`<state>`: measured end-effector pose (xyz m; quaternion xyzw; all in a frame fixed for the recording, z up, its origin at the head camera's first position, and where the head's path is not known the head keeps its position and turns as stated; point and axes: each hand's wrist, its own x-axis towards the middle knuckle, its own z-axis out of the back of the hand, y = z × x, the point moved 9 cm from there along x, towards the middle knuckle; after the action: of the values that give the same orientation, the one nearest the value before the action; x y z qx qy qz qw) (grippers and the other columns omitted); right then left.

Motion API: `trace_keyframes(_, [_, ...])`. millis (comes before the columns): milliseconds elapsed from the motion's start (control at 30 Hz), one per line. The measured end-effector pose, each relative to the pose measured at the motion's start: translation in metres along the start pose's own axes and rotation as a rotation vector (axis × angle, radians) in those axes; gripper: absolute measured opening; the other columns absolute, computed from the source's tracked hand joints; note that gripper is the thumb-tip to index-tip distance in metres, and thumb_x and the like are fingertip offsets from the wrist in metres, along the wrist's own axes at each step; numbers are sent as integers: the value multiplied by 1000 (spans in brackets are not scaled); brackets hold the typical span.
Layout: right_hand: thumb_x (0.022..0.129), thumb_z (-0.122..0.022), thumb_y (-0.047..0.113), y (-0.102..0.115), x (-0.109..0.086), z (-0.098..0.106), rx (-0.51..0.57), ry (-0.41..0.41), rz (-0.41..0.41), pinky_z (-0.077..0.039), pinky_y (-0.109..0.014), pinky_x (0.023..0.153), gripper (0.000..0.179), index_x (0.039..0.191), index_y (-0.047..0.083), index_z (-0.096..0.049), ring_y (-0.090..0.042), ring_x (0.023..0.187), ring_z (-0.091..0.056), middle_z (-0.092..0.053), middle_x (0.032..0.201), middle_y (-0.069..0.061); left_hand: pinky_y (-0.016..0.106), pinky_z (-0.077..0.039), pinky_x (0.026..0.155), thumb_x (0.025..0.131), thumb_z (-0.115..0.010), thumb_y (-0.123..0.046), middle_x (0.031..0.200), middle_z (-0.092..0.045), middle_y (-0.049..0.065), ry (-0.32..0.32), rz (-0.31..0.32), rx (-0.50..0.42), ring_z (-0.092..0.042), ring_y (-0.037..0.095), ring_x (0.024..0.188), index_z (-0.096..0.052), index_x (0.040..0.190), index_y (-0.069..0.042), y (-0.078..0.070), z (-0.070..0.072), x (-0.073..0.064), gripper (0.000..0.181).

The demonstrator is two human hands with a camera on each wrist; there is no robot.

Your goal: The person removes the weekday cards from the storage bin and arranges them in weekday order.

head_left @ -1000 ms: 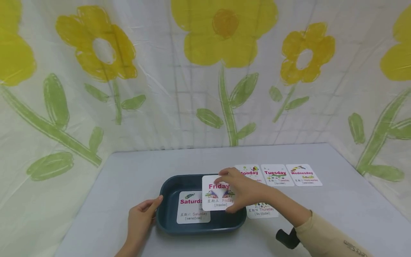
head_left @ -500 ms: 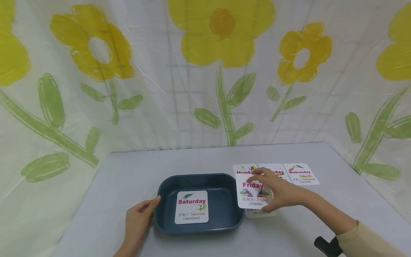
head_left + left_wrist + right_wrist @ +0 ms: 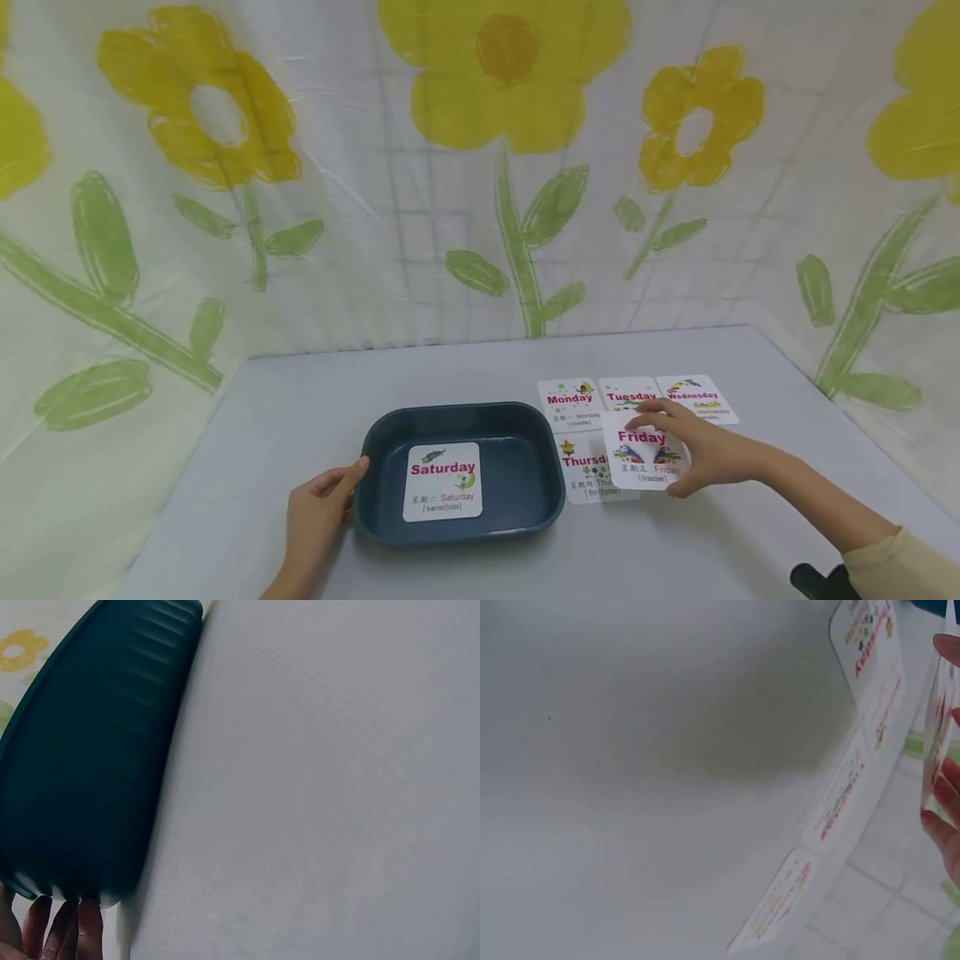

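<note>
My right hand (image 3: 701, 450) pinches a white Friday card (image 3: 647, 458) between thumb and fingertips, above the table and partly over the Thursday card (image 3: 588, 483). In the right wrist view the held card (image 3: 936, 727) appears nearly edge-on. My left hand (image 3: 318, 517) grips the left end of a dark blue tray (image 3: 457, 540), thumb at the rim and fingers against the outer wall; the left wrist view shows the fingers (image 3: 88, 930) there. Inside the tray a Saturday card (image 3: 442, 487) lies face up.
Monday (image 3: 568, 406), Tuesday (image 3: 626, 390) and Wednesday (image 3: 697, 398) cards form a row on the white table (image 3: 225, 467), behind the Thursday card. A black object (image 3: 825, 582) shows by the right sleeve (image 3: 903, 562). Behind the table hangs a flower-printed curtain (image 3: 360, 275).
My right hand has carried the Friday card rightward from over the tray to beside it, above the table. The Saturday card is now uncovered. My left hand keeps hold of the tray.
</note>
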<state>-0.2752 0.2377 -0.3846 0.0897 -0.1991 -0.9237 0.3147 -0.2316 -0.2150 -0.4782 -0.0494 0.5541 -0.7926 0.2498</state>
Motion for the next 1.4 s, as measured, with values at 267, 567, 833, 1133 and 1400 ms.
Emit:
trace_keyframes(267, [59,-83,21,-27,-4,-11,-12,73,-81,-44,-45,85,73,123,21,-49,-41,123,-35,-33,139,-18,19,-46,53,68,-63,-70,100,-69,16,8,-5,2,-65,14,74,-66,104,-1,-1,0,1,78])
trace_keyframes(567, [57,-83,24,-48,-7,-22,-57,111,-99,-43,-49,85,72,121,21,-51,-44,123,-34,-35,137,-20,19,-45,52,68,-62,-70,98,-69,15,8,-8,12,-63,14,73,-67,103,-1,-1,0,1,78])
trace_keyframes(833, [58,-84,24,-52,-6,-31,-42,136,-104,-43,-53,85,73,123,23,-50,-44,120,-37,-35,137,-22,19,-44,51,69,-63,-69,95,-69,14,-1,0,7,-61,13,71,-67,102,0,-1,0,0,76])
trace_keyframes(1133, [56,-83,24,-60,-4,-33,-92,120,-117,-47,-42,78,75,122,29,-49,-41,121,-38,-36,138,-18,20,-44,50,69,-63,-69,93,-70,13,-6,-5,1,-62,13,70,-67,101,0,1,1,0,77])
trace_keyframes(1400, [56,-83,24,-65,-2,-36,-70,145,-138,-46,-43,78,75,122,31,-48,-42,120,-38,-35,139,-18,20,-45,50,69,-63,-68,90,-70,11,-13,-3,-2,-61,12,67,-67,101,0,2,2,0,75])
